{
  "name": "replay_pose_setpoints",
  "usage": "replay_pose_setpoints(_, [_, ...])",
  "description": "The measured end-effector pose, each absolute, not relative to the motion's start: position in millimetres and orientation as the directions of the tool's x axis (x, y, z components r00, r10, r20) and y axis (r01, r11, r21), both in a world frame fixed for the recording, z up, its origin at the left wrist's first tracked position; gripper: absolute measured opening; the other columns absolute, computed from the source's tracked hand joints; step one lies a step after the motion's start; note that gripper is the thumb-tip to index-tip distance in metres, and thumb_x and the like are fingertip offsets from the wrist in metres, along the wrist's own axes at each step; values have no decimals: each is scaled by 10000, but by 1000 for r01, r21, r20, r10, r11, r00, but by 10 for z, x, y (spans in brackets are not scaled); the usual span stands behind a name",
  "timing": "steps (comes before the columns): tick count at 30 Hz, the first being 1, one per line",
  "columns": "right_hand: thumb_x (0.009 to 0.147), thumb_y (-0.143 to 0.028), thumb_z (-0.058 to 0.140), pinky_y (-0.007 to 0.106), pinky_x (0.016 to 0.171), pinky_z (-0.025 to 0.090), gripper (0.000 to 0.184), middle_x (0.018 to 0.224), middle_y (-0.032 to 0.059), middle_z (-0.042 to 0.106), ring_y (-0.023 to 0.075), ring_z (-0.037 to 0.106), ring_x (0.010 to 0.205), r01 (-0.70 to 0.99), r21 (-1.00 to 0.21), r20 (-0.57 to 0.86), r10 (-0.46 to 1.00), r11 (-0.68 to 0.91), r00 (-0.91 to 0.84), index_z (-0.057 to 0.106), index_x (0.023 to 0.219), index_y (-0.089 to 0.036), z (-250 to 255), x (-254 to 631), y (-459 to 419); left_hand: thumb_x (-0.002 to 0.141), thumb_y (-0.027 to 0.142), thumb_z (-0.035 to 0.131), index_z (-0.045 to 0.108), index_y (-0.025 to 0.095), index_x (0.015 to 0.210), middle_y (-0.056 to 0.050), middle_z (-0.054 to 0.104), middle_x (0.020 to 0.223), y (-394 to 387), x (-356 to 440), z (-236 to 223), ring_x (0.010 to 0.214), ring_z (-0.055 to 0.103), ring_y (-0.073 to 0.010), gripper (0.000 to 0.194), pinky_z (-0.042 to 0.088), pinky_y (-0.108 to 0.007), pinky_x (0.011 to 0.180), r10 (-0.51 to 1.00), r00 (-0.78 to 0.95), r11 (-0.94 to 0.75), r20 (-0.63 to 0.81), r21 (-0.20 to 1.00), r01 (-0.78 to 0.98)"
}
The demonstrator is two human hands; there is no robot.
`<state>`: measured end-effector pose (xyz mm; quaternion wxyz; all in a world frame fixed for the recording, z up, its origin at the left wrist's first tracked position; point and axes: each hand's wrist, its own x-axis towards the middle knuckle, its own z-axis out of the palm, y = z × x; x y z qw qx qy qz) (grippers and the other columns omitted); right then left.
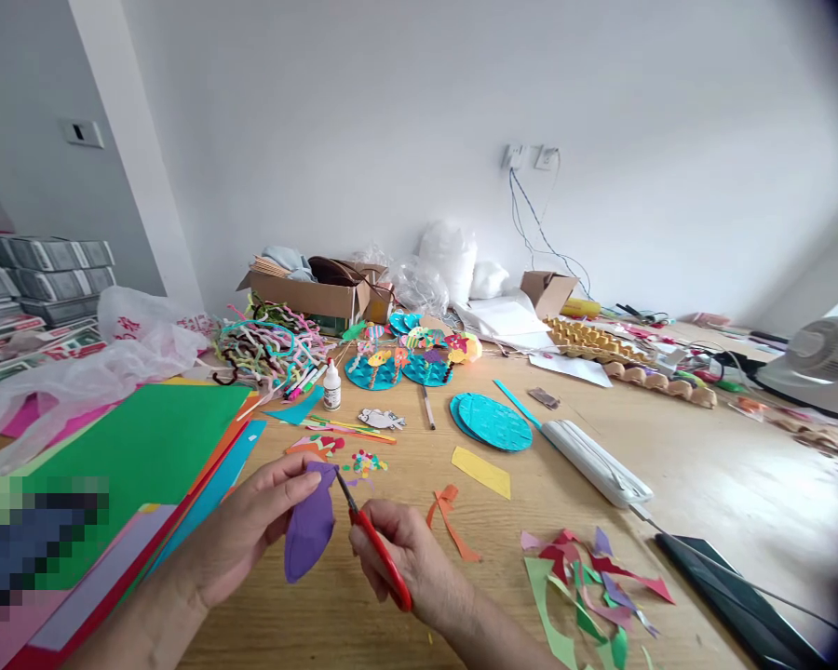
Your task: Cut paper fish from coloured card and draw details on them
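Note:
My left hand point(262, 507) pinches a piece of purple paper point(309, 535) with a rounded outline between thumb and fingers. Red-handled scissors point(381, 554) are gripped in my right hand point(405, 549), their dark blades reaching the paper's upper right edge. Just beyond lie small coloured paper dots point(369, 462), orange and red paper cut-outs point(321, 445) and a white fish-shaped cut-out point(382, 419). Orange paper scraps point(453, 521) rest to the right of the scissors, near a yellow paper piece point(481, 472).
Stacked coloured paper point(182, 437) covers the left side. A glue bottle point(331, 386), pipe cleaners point(272, 349) and decorated blue discs point(373, 372) stand farther back. To the right are blue ovals point(493, 422), a white power strip point(596, 462), paper scraps point(593, 591) and a dark tablet-like object point(736, 600).

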<state>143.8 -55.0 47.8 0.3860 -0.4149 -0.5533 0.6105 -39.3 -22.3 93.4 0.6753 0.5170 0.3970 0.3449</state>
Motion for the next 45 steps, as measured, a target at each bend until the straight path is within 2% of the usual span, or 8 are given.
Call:
replay_pose_setpoints(3, [798, -396, 571, 152, 323, 218, 329, 379, -87, 416, 33, 320, 307, -11, -995, -86, 936, -96, -341, 430, 589, -184, 451, 1430, -533, 751, 464, 664, 612, 200, 782, 40, 530, 658, -276, -302, 858, 640, 460, -126, 270, 362, -220, 600, 925, 348, 190, -152, 979, -78])
replay_pose_setpoints(8, [781, -484, 573, 160, 337, 235, 375, 391, -74, 442, 43, 351, 317, -14, -995, -91, 927, -104, -363, 440, 602, -182, 455, 1432, -533, 733, 463, 644, 588, 183, 708, 30, 544, 616, -208, -264, 857, 608, 448, -131, 286, 343, -231, 569, 941, 321, 116, -109, 993, -3])
replay_pose_setpoints(17, [810, -472, 546, 168, 368, 260, 371, 441, -52, 469, 55, 378, 363, 13, -998, -67, 903, -68, -425, 449, 608, -176, 490, 1460, -553, 698, 426, 603, 519, 186, 638, 59, 437, 548, -192, -301, 972, 522, 345, -104, 262, 260, -220, 491, 900, 399, 139, -173, 984, 113])
replay_pose_setpoints(30, [795, -522, 564, 169, 377, 255, 409, 437, -57, 454, 50, 362, 371, 12, -997, -77, 895, -80, -440, 455, 614, -172, 548, 1454, -563, 708, 419, 599, 500, 190, 654, 54, 449, 567, -201, -315, 991, 539, 376, -109, 256, 276, -223, 504, 870, 464, 139, -168, 986, 97])
replay_pose_setpoints(38, [749, -619, 567, 170, 368, 243, 482, 429, -63, 449, 42, 355, 356, -1, -995, -85, 891, -95, -445, 456, 613, -170, 586, 1456, -577, 712, 414, 602, 512, 190, 665, 50, 470, 585, -186, -321, 977, 554, 400, -114, 246, 299, -227, 518, 866, 470, 139, -173, 985, 107])
replay_pose_setpoints(45, [749, -634, 559, 172, 353, 221, 497, 415, -69, 432, 35, 335, 339, -4, -995, -87, 886, -100, -456, 447, 601, -173, 581, 1453, -580, 730, 429, 590, 496, 195, 658, 51, 453, 584, -207, -340, 1012, 543, 373, -112, 262, 279, -230, 510, 852, 492, 139, -177, 984, 112])
